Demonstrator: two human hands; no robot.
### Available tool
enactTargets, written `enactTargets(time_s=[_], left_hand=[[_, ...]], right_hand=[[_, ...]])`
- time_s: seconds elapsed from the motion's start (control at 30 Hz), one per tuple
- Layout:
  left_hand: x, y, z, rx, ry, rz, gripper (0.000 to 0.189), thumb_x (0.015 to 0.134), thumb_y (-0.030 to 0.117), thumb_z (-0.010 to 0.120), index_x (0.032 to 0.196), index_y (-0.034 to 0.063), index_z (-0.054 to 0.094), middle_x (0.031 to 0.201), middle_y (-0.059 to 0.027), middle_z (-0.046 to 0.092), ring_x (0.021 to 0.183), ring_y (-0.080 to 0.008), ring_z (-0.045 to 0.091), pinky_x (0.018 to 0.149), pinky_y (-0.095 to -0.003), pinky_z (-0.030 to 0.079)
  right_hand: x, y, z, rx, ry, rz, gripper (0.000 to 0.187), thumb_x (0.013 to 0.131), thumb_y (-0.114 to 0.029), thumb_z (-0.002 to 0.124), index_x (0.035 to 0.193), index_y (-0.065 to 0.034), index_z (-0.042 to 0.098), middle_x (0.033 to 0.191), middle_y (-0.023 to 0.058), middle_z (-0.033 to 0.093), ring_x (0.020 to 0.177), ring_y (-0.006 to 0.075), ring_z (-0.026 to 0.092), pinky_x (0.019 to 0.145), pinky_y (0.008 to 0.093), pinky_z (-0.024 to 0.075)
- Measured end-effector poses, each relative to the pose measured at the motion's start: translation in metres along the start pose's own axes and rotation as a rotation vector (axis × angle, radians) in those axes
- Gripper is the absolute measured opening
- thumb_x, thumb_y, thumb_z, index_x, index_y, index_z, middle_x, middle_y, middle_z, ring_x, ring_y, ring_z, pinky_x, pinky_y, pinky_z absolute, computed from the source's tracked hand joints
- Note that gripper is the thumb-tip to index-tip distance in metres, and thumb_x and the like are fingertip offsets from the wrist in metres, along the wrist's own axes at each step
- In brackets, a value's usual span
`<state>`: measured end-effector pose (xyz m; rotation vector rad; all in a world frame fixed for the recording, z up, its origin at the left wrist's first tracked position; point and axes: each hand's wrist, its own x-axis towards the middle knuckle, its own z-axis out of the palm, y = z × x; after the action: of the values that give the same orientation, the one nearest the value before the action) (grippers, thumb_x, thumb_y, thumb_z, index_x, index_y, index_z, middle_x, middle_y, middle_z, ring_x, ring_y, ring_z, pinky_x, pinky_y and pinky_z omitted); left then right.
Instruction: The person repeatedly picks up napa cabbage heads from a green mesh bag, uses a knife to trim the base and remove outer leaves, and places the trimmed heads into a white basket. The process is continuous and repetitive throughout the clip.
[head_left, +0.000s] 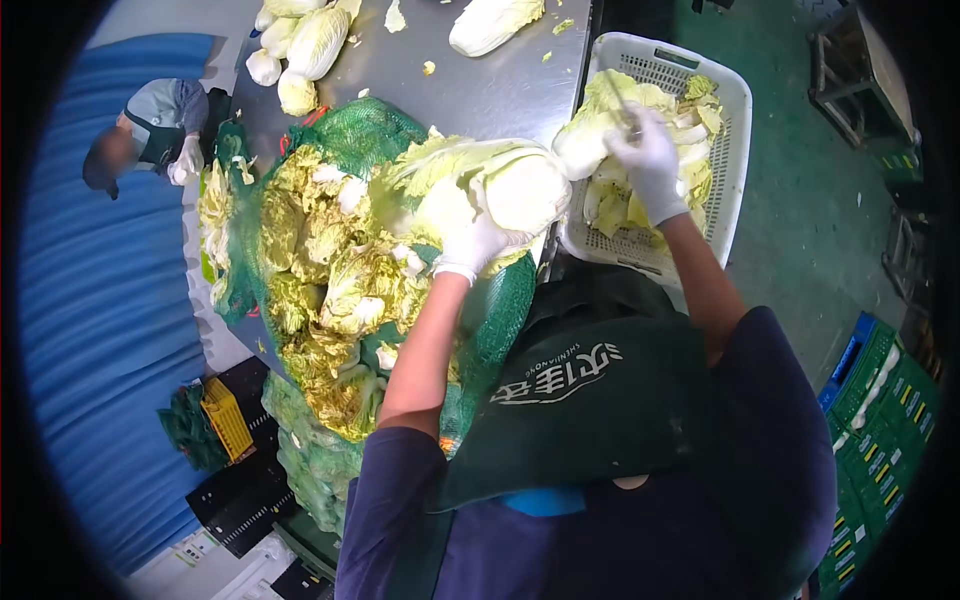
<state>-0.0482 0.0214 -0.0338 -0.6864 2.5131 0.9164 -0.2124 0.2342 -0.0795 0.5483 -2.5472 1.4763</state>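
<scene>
My left hand (476, 244), in a white glove, holds a napa cabbage (517, 187) from below, its cut base turned to the right. In my gloved right hand (646, 150) is a knife (619, 94), its blade blurred and pointing up and left. The right hand is over a white plastic basket (739, 165) with loose cabbage leaves (694, 135). A large leaf (589, 142) lies between the cabbage and that hand; whether the hand grips it I cannot tell. An open green mesh bag (502, 307) full of browned, yellowed cabbages (322, 240) spreads under and left of my left hand.
Several cabbages (319, 45) lie at the top left of the metal table (405, 82), another (495, 26) near its top. A co-worker (161, 127) in gloves stands at the far left. Green crates (885, 420) are stacked at the lower right; a stand (862, 75) is at the upper right.
</scene>
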Motion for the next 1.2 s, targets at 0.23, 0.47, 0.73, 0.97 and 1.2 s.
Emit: enactTargets(time_s=[0.23, 0.47, 0.73, 0.97, 1.2], left_hand=[[-0.022, 0.002, 0.054, 0.288, 0.439, 0.258, 0.101, 0.065, 0.045, 0.082, 0.142, 0.0014, 0.034, 0.136, -0.0249, 0.043, 0.128, -0.0423, 0.039, 0.106, -0.0478, 0.036], [-0.037, 0.027, 0.048, 0.441, 0.59, 0.131, 0.097, 0.058, 0.04, 0.085, 0.136, 0.0027, 0.041, 0.125, -0.0235, 0.049, 0.112, -0.0399, 0.048, 0.093, -0.0483, 0.044], [-0.032, 0.026, 0.025, 0.387, 0.482, 0.201, 0.108, 0.057, 0.049, 0.085, 0.139, -0.0005, 0.037, 0.125, -0.023, 0.051, 0.115, -0.0385, 0.05, 0.095, -0.0448, 0.045], [-0.017, 0.01, 0.009, 0.258, 0.288, 0.022, 0.116, 0.054, 0.063, 0.082, 0.138, -0.0045, 0.038, 0.126, -0.0261, 0.053, 0.117, -0.0376, 0.054, 0.098, -0.0407, 0.046], [-0.021, 0.024, 0.008, 0.293, 0.287, -0.051, 0.113, 0.052, 0.06, 0.083, 0.134, -0.0057, 0.041, 0.126, -0.0276, 0.05, 0.117, -0.0385, 0.053, 0.096, -0.0428, 0.046]], right_hand=[[0.008, -0.042, 0.057, -0.098, -0.38, -0.219, 0.039, 0.073, -0.025, 0.072, 0.107, -0.0054, 0.067, 0.095, 0.0137, 0.067, 0.088, 0.0314, 0.064, 0.076, 0.0371, 0.052], [0.01, 0.008, 0.076, 0.0, -0.226, 0.294, 0.039, 0.078, -0.021, 0.075, 0.106, 0.0028, 0.064, 0.085, 0.0186, 0.07, 0.073, 0.0264, 0.068, 0.069, 0.035, 0.0525], [0.02, 0.034, 0.055, 0.872, -0.401, 0.937, 0.039, 0.075, -0.024, 0.079, 0.1, 0.0016, 0.065, 0.081, 0.0087, 0.067, 0.068, 0.0203, 0.067, 0.055, 0.031, 0.053], [-0.01, 0.042, -0.074, -0.17, -0.133, 0.322, 0.03, 0.079, -0.02, 0.073, 0.092, 0.0033, 0.059, 0.085, 0.0151, 0.062, 0.072, 0.0276, 0.062, 0.067, 0.0366, 0.0506], [-0.075, -0.027, -0.063, 0.012, -0.461, 0.154, 0.022, 0.089, -0.024, 0.063, 0.091, -0.0023, 0.058, 0.078, 0.0146, 0.061, 0.071, 0.0304, 0.061, 0.065, 0.039, 0.0463]])
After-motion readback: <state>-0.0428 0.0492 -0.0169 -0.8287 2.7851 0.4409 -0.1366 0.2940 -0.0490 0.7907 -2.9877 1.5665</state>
